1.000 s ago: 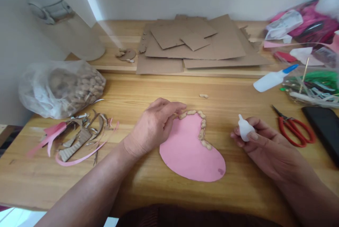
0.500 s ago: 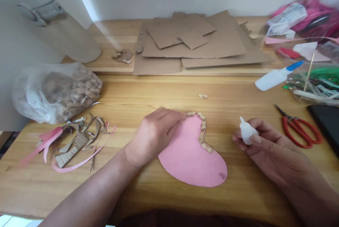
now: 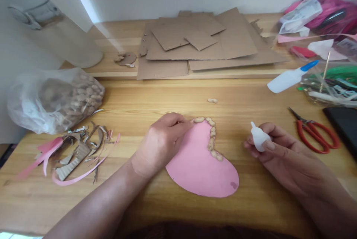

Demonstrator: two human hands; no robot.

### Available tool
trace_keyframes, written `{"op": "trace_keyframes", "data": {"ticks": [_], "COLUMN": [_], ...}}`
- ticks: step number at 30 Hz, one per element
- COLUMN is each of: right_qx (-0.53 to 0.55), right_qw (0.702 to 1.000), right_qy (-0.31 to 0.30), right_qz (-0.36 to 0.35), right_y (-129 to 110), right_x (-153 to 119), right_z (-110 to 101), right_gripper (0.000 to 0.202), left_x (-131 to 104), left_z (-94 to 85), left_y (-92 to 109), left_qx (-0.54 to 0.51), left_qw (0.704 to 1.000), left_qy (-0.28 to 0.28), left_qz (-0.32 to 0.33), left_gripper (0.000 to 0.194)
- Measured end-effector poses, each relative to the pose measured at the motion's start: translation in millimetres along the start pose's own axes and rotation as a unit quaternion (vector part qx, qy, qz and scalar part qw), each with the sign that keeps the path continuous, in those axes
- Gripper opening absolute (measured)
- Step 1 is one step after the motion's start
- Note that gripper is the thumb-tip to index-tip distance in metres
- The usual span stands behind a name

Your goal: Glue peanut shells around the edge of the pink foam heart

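A pink heart-shaped piece lies on the wooden table, with a row of peanuts in their shells along its notched upper edge. My left hand rests over the heart's upper left part. Its fingers are closed and bent down, the fingertips touching or almost touching the end peanut of the row; whatever is under them is hidden. To the right of the heart, my right hand grips a small white squeeze bottle of glue, its narrow nozzle pointing up and a little left. One loose peanut lies beyond the heart.
Left stand a clear bag of peanuts and a heap of cardboard and pink scraps. Cardboard sheets are stacked at the back. On the right lie a blue-capped glue bottle, red-handled pliers, a black phone and bags of craft materials.
The camera view has shifted slightly. Both hands stay almost where they were, the left fingers still at the end of the peanut row and the right hand still around the small bottle.
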State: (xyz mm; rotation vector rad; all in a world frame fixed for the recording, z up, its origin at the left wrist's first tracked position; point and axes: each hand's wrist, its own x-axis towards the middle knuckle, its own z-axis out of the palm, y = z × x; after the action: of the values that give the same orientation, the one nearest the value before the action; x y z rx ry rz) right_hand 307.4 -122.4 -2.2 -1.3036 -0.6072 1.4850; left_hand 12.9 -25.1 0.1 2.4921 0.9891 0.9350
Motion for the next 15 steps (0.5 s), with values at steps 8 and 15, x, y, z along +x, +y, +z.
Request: {"op": "trace_keyframes", "data": {"ticks": [8,15], "right_qx": [0.004,0.007], "right_qw": [1.0,1.0], "right_qy": [-0.003,-0.005], "right_qz": [-0.007,-0.008], "right_y": [1.3,0.8], "right_x": [1.0,2.4], "right_z": [0.4,3.8], "right_gripper": [0.027,0.028], "left_x": [-2.6,-1.5], "left_z": [-3.5,-3.2], "left_y": [-0.4,-1.1], "left_qx": [0.059,0.064], "left_qw": [0.996,0.994], "left_qy": [-0.069,-0.092], "left_qz": [0.02,0.007], "left_gripper": [0.022,0.021]}}
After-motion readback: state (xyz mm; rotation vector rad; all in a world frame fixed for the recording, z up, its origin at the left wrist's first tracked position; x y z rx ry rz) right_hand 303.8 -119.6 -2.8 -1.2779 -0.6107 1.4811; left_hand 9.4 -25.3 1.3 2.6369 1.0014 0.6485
